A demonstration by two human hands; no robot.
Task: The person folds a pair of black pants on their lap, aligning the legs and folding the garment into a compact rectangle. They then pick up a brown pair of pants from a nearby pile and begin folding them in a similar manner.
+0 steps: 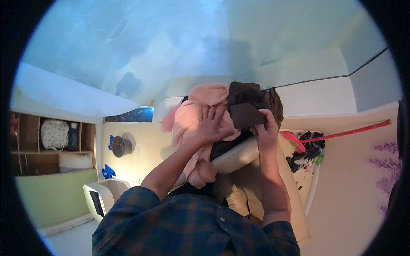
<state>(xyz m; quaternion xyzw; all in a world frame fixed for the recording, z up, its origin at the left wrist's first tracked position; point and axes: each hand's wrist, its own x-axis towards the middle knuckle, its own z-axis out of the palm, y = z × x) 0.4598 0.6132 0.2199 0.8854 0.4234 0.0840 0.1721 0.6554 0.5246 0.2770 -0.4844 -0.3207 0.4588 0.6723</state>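
A fluffy pink piece of clothing or cloth [191, 112] lies bunched in front of me, draped over a cream padded seat [240, 155]. My left hand [210, 127] rests flat on the pink fabric with its fingers spread. To its right is a dark brown cloth [247, 115], folded over beside the pink one and partly on top of it. My right hand [268, 127] pinches the near right edge of the brown cloth between thumb and fingers. Black material shows beneath both cloths; I cannot make out what it is.
A red-handled broom [346, 130] lies at right by a pile of dark and light scraps [308, 151]. At left stand a grey bin [121, 146], a white open container [106, 194] and a wooden shelf unit [36, 164]. A pale wall [311, 96] borders the far side.
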